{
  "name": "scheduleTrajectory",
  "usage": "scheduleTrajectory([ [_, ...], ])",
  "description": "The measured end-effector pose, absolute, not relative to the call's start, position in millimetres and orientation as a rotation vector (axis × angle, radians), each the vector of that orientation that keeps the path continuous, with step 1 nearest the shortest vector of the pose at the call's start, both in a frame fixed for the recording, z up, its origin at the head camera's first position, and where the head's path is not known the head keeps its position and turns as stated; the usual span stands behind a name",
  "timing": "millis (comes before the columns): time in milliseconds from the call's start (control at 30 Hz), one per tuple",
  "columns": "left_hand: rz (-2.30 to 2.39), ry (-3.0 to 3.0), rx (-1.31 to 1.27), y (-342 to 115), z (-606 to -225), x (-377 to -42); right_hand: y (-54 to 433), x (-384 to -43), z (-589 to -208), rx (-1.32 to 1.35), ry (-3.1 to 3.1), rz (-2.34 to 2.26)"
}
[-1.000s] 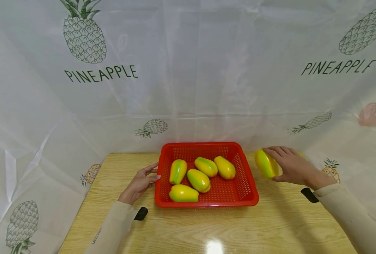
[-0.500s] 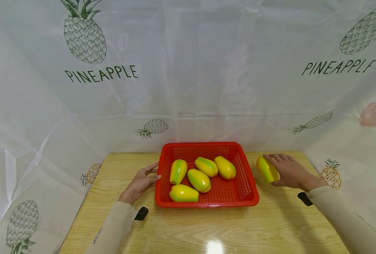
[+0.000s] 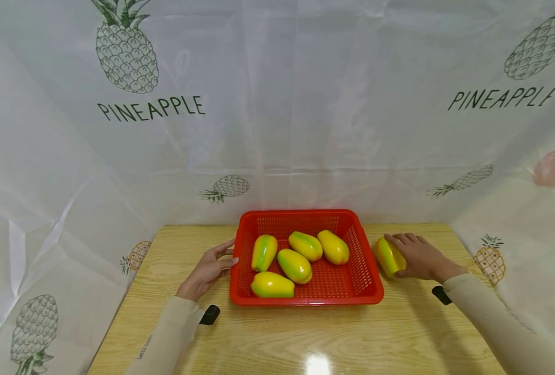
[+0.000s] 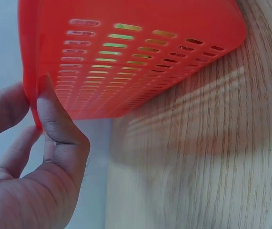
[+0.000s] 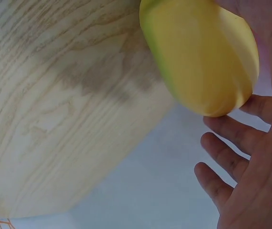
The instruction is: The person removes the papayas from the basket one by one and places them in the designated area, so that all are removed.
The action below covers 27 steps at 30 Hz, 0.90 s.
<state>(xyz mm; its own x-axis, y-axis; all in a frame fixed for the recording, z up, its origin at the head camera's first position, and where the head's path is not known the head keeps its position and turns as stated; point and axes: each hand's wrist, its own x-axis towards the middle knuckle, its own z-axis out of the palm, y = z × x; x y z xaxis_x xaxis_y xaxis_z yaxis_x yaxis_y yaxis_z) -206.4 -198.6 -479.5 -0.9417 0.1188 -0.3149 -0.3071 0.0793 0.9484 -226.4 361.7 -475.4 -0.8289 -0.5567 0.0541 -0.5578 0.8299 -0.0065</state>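
The red plastic basket [image 3: 305, 301] stands on the table with several yellow-green papayas [image 3: 294, 266] lying in it. At its left side, my left hand [image 3: 208, 272] pinches the rim between thumb and fingers; the left wrist view shows the thumb [image 4: 55, 112] against the outer wall. To the right of the basket, my right hand [image 3: 419, 257] holds another papaya [image 3: 389, 257] from its right side. The right wrist view has this papaya [image 5: 202, 57] between the thumb side and the forefingers, with the other fingers spread. Whether it touches the table is unclear.
The wooden table [image 3: 258, 338] has its back edge behind the basket, against a white sheet [image 3: 305, 104] printed with pineapples. The sheet also rises at both sides. Each wrist carries a small black device [image 3: 209, 315].
My right hand has come down and slightly to the left with the papaya, closer to the table and the basket's right side. The left hand and the basket have stayed in place.
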Motion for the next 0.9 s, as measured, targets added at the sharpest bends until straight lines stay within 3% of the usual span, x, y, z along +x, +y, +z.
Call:
scheduleTrajectory([
  [900, 1.948, 2.036, -0.188, -199, -481, -206, 358, -225, -471, 0.860, -3.041, 0.084],
])
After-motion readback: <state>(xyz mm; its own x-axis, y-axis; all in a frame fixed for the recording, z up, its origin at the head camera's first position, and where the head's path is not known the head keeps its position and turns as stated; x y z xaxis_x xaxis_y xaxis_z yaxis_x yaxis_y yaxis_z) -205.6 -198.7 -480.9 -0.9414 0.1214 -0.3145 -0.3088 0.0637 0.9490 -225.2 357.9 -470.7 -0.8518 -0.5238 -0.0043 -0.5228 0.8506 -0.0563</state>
